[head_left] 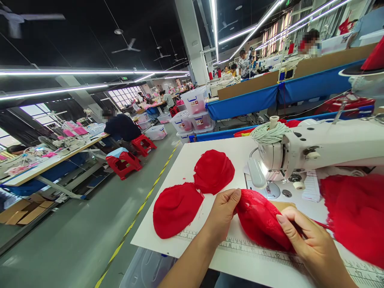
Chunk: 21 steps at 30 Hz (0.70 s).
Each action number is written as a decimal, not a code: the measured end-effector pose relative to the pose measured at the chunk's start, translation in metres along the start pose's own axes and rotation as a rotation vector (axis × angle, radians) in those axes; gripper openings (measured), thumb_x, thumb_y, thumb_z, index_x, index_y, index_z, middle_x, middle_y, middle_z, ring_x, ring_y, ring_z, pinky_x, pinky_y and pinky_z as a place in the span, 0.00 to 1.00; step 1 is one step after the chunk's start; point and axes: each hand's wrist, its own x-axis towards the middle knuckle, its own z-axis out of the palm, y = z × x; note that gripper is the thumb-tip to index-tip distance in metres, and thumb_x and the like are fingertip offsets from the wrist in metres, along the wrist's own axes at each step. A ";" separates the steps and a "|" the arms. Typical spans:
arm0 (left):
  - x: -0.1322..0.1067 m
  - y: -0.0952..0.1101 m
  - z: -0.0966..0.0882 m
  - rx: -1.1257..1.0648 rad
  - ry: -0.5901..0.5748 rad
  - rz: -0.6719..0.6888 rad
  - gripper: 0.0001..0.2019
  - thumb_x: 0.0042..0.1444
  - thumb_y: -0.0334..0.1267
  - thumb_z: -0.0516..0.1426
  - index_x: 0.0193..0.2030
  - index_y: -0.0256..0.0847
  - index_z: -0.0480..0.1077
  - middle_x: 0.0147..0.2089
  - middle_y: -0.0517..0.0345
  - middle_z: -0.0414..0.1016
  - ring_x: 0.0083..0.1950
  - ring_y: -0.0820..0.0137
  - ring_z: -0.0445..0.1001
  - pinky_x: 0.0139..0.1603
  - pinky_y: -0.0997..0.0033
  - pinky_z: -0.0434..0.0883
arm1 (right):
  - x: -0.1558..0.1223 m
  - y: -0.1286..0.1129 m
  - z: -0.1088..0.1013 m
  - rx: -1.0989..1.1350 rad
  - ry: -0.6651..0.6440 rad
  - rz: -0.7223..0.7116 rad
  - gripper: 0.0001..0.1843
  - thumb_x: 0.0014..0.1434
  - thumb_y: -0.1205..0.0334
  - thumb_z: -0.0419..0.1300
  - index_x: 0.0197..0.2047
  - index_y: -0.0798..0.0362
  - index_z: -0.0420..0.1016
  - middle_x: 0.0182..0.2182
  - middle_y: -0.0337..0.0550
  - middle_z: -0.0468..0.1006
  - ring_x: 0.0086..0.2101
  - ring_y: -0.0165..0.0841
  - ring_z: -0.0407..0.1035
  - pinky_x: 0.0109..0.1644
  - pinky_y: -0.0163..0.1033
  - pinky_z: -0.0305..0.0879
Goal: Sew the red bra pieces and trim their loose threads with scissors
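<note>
Between my hands, just in front of the sewing machine, I hold a red lace bra cup (261, 218). My left hand (223, 210) pinches its upper left edge between thumb and fingers. At its lower right, my right hand (306, 236) grips the fabric, thumb on top and the other fingers partly hidden. Two more red cups, one nearer (177, 210) and one farther back (214, 172), lie left of my hands on the white table (168, 250). The white sewing machine (318, 146) stands beyond my right hand, its lamp lit.
Red fabric (357, 216) is heaped at the table's right. A printed ruler scale (249, 248) runs along the front edge. A clear plastic bin (147, 268) sits below the left corner. Stacked bins (195, 114), red stools (123, 164) and people at other machines are farther off.
</note>
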 end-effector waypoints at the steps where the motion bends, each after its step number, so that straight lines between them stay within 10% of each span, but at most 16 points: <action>1: 0.000 0.001 0.000 0.001 -0.001 0.000 0.25 0.48 0.59 0.64 0.23 0.36 0.66 0.24 0.65 0.58 0.29 0.76 0.55 0.34 0.73 0.58 | 0.000 0.000 0.000 0.004 -0.003 0.002 0.16 0.65 0.48 0.54 0.28 0.47 0.66 0.25 0.34 0.71 0.27 0.32 0.64 0.29 0.34 0.57; 21: -0.005 0.005 0.000 -0.019 -0.007 -0.025 0.26 0.47 0.59 0.66 0.24 0.36 0.65 0.27 0.63 0.60 0.31 0.76 0.56 0.36 0.73 0.59 | 0.002 0.000 0.001 0.032 -0.004 -0.024 0.17 0.65 0.48 0.53 0.28 0.47 0.66 0.26 0.34 0.72 0.26 0.31 0.65 0.32 0.32 0.59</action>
